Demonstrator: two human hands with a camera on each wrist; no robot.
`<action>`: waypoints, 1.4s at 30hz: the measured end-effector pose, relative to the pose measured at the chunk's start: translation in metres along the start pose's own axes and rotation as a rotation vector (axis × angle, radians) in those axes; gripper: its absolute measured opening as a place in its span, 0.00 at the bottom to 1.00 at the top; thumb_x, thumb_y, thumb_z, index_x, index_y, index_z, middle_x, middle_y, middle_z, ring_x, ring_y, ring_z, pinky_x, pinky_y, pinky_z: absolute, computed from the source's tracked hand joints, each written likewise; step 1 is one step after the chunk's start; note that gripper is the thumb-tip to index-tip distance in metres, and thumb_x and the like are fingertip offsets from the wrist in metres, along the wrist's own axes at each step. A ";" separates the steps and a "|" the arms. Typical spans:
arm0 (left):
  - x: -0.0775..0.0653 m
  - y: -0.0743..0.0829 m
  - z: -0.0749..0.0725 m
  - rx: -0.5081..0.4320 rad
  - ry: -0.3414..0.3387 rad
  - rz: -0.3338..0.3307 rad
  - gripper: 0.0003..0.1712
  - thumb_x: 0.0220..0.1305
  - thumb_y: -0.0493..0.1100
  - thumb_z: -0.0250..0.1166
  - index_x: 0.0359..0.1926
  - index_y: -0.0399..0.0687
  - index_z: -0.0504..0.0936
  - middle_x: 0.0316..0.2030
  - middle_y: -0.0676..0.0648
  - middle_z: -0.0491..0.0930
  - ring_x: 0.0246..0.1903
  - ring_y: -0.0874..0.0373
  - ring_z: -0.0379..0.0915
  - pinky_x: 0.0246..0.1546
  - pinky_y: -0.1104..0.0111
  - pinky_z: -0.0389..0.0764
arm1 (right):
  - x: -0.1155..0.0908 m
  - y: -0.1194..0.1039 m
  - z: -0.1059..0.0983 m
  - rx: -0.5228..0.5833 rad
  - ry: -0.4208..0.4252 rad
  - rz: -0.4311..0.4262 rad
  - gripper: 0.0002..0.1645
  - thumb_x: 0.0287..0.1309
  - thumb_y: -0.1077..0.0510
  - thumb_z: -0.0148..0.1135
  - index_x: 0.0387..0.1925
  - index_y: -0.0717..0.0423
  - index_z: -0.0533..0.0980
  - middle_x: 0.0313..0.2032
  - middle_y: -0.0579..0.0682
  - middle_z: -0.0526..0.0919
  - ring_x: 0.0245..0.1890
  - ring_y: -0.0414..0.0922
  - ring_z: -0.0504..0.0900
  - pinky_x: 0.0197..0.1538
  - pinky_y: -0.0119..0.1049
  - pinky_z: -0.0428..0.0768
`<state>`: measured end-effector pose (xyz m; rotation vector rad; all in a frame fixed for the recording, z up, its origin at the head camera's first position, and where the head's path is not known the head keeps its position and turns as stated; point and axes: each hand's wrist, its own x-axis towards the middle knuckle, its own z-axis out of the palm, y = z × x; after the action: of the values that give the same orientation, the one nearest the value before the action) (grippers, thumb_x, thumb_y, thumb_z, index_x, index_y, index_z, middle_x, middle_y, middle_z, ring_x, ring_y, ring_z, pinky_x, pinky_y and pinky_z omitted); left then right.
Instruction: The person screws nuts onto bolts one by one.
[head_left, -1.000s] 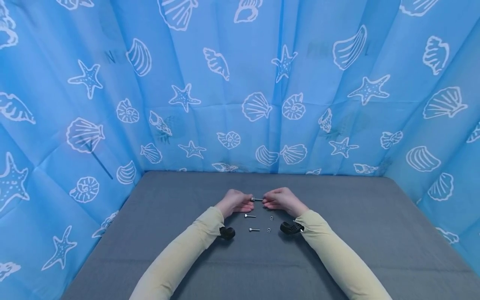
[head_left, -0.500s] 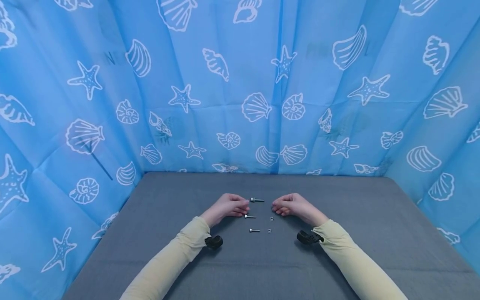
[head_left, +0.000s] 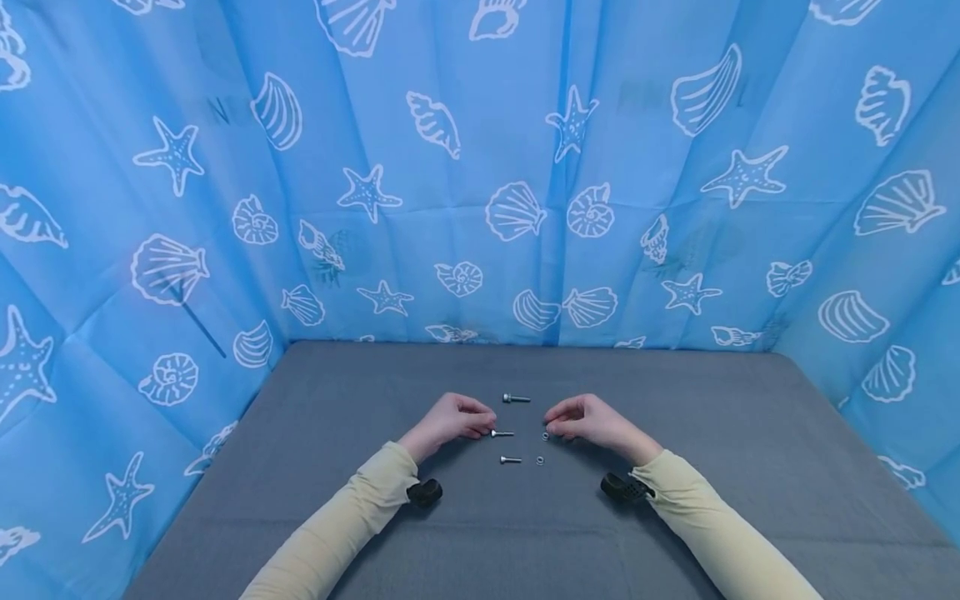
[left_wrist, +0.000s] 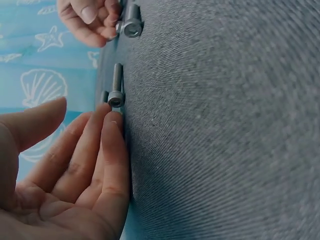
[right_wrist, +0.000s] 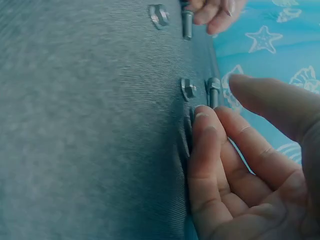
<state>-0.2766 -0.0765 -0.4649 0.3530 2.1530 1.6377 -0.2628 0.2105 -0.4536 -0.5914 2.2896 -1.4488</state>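
My left hand [head_left: 453, 421] is beside the head of the middle bolt [head_left: 502, 433]. In the left wrist view its thumb stands apart from the fingers, and the fingertips lie right at this bolt's [left_wrist: 116, 97] socket head. Across from it, my right hand [head_left: 596, 423] has its fingertips close to the middle nut [head_left: 545, 436]. That nut [right_wrist: 188, 89] appears flanged in the right wrist view, just past the fingertips, with the thumb raised away. Behind both hands a larger bolt [head_left: 516, 398] lies on the grey cloth, a nut against its head end. Neither hand holds anything.
Nearer the body, a third bolt [head_left: 510, 460] lies with another nut [head_left: 540, 460] to its right. Grey cloth covers the table [head_left: 480, 542]. A blue curtain [head_left: 465, 167] with shell prints hangs behind the table and along both sides.
Both hands held the larger bolt a second ago. They have let go, leaving it on the table, and moved apart and slightly nearer the body, to the middle bolt and nut.
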 end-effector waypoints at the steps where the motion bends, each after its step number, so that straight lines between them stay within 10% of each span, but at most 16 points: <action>1: 0.000 0.000 0.001 0.028 0.009 0.010 0.14 0.62 0.41 0.67 0.44 0.34 0.84 0.35 0.45 0.84 0.34 0.57 0.80 0.38 0.64 0.83 | 0.000 0.000 0.001 -0.026 -0.002 -0.014 0.16 0.62 0.62 0.62 0.47 0.72 0.77 0.40 0.61 0.83 0.33 0.42 0.79 0.35 0.35 0.81; 10: -0.001 0.000 0.008 0.241 0.056 0.077 0.17 0.46 0.36 0.77 0.40 0.40 0.86 0.31 0.51 0.84 0.30 0.60 0.79 0.31 0.69 0.81 | 0.003 0.001 0.010 -0.195 0.032 -0.057 0.12 0.53 0.63 0.69 0.40 0.65 0.81 0.31 0.51 0.82 0.29 0.41 0.77 0.30 0.29 0.77; 29: 0.002 0.002 0.014 0.430 0.084 0.125 0.06 0.50 0.36 0.75 0.29 0.48 0.87 0.23 0.55 0.80 0.26 0.61 0.74 0.26 0.70 0.77 | 0.008 0.001 0.012 -0.319 0.052 -0.057 0.03 0.54 0.62 0.69 0.31 0.57 0.82 0.26 0.44 0.80 0.27 0.41 0.76 0.29 0.31 0.77; 42: 0.002 0.003 0.012 0.453 0.087 0.113 0.02 0.58 0.39 0.70 0.32 0.44 0.87 0.26 0.55 0.80 0.27 0.62 0.74 0.26 0.70 0.76 | 0.008 0.009 -0.002 -0.155 0.055 -0.033 0.08 0.61 0.61 0.64 0.37 0.63 0.82 0.31 0.52 0.83 0.28 0.44 0.79 0.29 0.35 0.80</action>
<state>-0.2725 -0.0646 -0.4651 0.5517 2.6064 1.2223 -0.2722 0.2109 -0.4619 -0.6442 2.4626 -1.3262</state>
